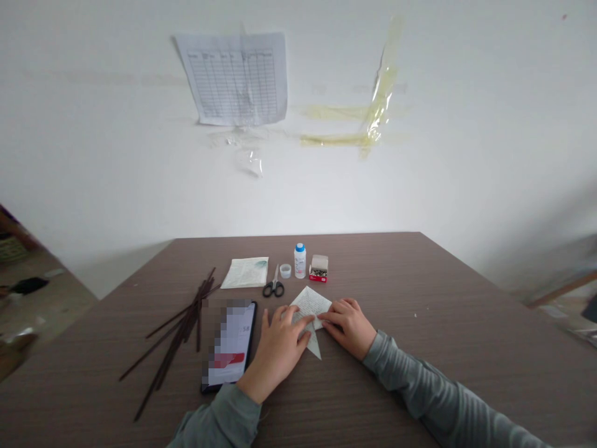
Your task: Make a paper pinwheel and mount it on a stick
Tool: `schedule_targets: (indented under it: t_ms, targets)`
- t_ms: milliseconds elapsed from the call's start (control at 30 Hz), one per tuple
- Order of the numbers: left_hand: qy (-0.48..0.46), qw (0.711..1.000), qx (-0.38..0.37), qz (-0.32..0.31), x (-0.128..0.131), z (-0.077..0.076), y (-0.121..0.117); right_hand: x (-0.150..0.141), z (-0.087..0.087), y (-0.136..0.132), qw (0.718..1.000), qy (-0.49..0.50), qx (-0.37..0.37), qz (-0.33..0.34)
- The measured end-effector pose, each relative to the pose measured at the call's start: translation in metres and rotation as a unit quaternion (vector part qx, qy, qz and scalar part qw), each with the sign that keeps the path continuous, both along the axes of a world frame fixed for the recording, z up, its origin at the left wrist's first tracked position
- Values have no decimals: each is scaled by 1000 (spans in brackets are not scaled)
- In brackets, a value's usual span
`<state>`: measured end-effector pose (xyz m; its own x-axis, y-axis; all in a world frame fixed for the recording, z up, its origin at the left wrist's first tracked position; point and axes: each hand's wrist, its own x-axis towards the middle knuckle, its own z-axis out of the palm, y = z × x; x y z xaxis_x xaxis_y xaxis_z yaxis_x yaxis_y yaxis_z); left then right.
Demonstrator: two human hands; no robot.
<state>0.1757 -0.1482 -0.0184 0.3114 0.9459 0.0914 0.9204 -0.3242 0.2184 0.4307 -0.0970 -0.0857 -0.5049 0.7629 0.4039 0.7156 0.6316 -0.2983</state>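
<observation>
The bare left hand [276,350] has its fingers fairly wide, laid flat over the left part of a folded piece of off-white printed paper [308,301]. The fingers of the bare right hand [349,326] are bunched narrow at the paper's right edge; whether they pinch it or only press down, I cannot tell. The paper lies on the brown wood-grain counter [466,323], between the hands, with a pointed flap towards the near side.

Just left of the left hand is a black-edged smartphone [232,342], its lit screen partly blurred. Farther left, thin dark brown sticks [180,330] lie in a loose, crossing heap. Beyond the paper, from left to right, are a flat pale sheet [245,272], black-handled scissors [273,287], a small translucent round cup [285,270], an upright white bottle with a blue cap [300,262] and an open red box of small pieces [319,271]. A printed table sheet [236,79] is taped to the white wall [326,193] at the far side.
</observation>
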Motion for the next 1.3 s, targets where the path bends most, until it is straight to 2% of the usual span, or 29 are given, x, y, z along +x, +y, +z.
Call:
schedule_targets:
  t_ms: [300, 600, 767, 1067, 1300]
  targets:
    - [-2, 1000, -8, 10, 3, 4, 0, -1, -5, 2, 999, 11, 41, 23]
    - [5, 1000, -19, 8, 4, 11, -3, -4, 10, -5, 1000, -10, -15, 3]
    - [3, 1000, -18, 9, 5, 13, -3, -6, 11, -7, 1000, -13, -16, -2]
    - [-5, 1000, -2, 8, 2, 7, 0, -6, 11, -6, 1000, -15, -17, -3]
    - [-3, 1000, -24, 10, 5, 15, -1, -6, 15, -8, 1000, -6, -22, -2]
